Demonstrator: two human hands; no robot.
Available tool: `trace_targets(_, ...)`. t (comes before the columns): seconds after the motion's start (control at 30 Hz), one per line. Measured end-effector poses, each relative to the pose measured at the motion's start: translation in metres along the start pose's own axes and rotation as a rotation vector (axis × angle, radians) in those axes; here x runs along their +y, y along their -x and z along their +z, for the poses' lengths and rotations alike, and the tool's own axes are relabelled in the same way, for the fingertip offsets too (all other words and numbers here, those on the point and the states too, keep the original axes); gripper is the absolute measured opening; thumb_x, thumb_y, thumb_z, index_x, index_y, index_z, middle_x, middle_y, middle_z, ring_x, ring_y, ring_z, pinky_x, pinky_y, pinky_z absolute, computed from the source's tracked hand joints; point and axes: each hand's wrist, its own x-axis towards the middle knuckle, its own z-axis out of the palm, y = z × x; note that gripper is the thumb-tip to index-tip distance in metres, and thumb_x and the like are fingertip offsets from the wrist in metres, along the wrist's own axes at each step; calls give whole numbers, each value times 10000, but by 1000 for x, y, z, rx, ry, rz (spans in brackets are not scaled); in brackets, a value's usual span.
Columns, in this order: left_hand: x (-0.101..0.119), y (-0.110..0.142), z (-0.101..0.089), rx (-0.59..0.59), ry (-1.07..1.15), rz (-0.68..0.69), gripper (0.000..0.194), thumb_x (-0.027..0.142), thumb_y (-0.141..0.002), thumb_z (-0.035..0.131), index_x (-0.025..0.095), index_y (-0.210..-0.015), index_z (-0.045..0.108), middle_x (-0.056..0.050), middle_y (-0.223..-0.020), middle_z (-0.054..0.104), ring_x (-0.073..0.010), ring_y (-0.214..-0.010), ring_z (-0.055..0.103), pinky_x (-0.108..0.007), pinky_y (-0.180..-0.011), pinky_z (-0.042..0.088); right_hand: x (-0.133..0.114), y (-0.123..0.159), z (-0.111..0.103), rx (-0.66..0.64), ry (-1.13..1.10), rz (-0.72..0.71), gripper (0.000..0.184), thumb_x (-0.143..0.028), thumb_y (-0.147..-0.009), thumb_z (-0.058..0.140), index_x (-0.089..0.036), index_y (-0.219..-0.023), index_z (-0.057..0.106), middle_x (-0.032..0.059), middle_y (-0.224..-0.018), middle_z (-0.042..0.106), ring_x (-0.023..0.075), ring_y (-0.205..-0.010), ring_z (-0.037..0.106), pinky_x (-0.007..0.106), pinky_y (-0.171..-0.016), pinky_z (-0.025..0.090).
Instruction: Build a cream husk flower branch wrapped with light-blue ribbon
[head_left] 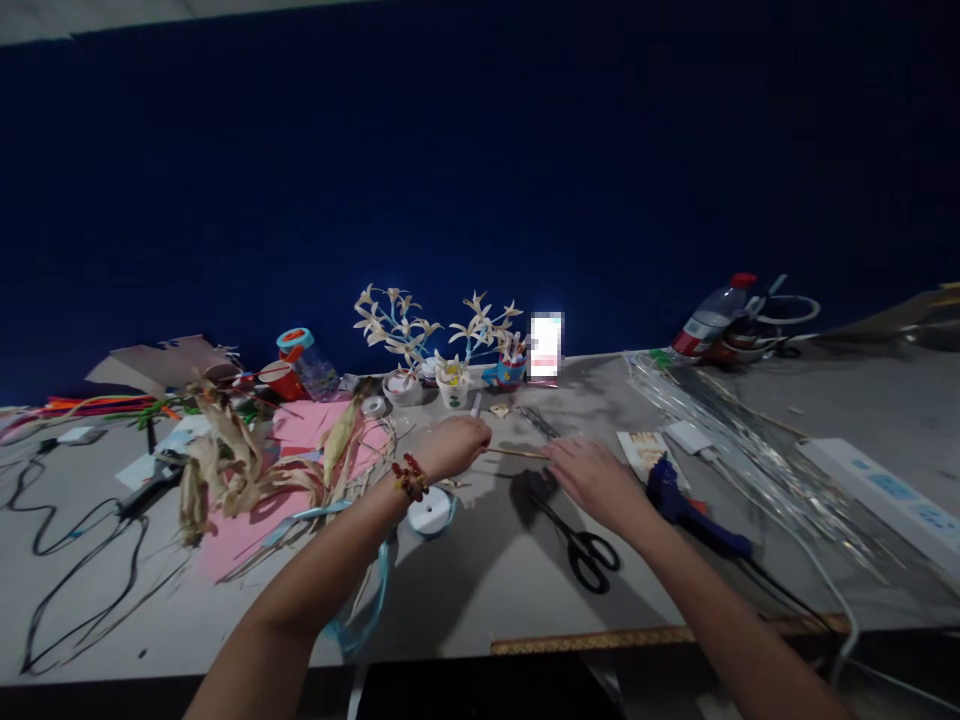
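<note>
Between my two hands stretches a thin tan strand [517, 453], held roughly level over the table. My left hand [459, 447], with a beaded bracelet on its wrist, is closed on the strand's left end. At the other end, my right hand [589, 478] pinches it, the fingertips partly hidden. Black-handled scissors [589, 558] lie just below my right hand. A white spool [430, 512] with light blue ribbon sits below my left wrist. Beyond my hands stand husk-like flowers [484, 325] on blue stems in a white cup [453, 388].
Dry corn husks [225, 455] lie over pink paper [247, 530] at left, near black cables [52, 540]. To the right are a dark blue glue gun [694, 510], wires in clear plastic [757, 470], a power strip [885, 490] and a bottle [709, 315]. A lit phone [545, 345] stands behind.
</note>
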Motion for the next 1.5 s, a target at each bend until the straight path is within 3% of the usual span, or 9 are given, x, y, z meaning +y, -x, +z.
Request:
trace_targets(0.1,-14,18,15,4,-44,-100,172,111,-913,525,140,-948,691,-140,-980,715,-275,-925,666,-394,-846,489,-7,-6,21,17,-53,2,225,-120,-930,517,-153,-1100,660,151,-1119,708,302,-1024,648,443,-890,516)
trace_targets(0.23,-25,52,20,8,-39,-144,206,155,-938,528,160,-1092,665,-123,-1081,695,-263,-1039,636,-389,-930,471,-27,1,29,4,-157,-44,202,-145,-948,506,-182,-1063,668,116,-1084,723,259,-1014,664,405,-884,550)
trace_targets(0.4,-42,83,29,-69,-25,-108,107,167,-897,604,181,-947,698,-90,-991,693,-249,-997,626,-363,-903,472,-61,19,35,-37,-406,-36,206,-150,-964,473,-197,-1023,664,94,-1032,733,227,-963,687,372,-854,570)
trace_targets(0.57,-48,86,39,-81,-50,-101,70,148,-898,603,163,-881,670,-94,-946,687,-244,-941,624,-359,-864,464,-75,30,48,-91,-507,11,199,-184,-969,487,-215,-1038,671,91,-1044,738,242,-970,699,399,-839,574)
trace_targets(0.8,-7,90,12,25,-78,31,123,161,-968,514,195,-1000,628,-77,-965,677,-240,-980,591,-400,-986,408,-91,8,42,0,-586,241,313,-355,-961,538,-206,-1229,601,124,-1174,707,239,-924,709,379,-830,557)
trace_targets(0.93,19,95,13,66,-90,155,82,179,-957,548,201,-979,623,-48,-932,685,-225,-959,588,-440,-1134,300,-113,-11,38,-161,-588,318,160,-320,-940,515,-223,-903,637,36,-792,729,215,-710,676,295,-626,476)
trace_targets(1.0,20,99,19,102,-53,119,98,164,-954,543,209,-979,626,-38,-950,694,-209,-964,593,-432,-1159,272,-118,-12,41,-179,-625,352,283,-303,-979,421,-229,-752,572,5,-650,659,185,-608,625,270,-565,407)
trace_targets(1.23,-29,128,29,261,-7,-206,191,180,-984,477,216,-993,665,-61,-988,736,-247,-1032,598,-528,-1117,286,-114,4,55,-101,-799,481,421,-465,-1016,356,-235,-684,475,-26,-599,542,172,-607,573,268,-617,409)
trace_targets(1.5,-89,148,21,411,191,-413,219,241,-970,474,196,-888,672,-80,-858,692,-252,-886,621,-417,-883,479,-93,15,59,-45,-845,489,474,-571,-995,356,-241,-680,485,-34,-552,497,171,-547,533,275,-559,420)
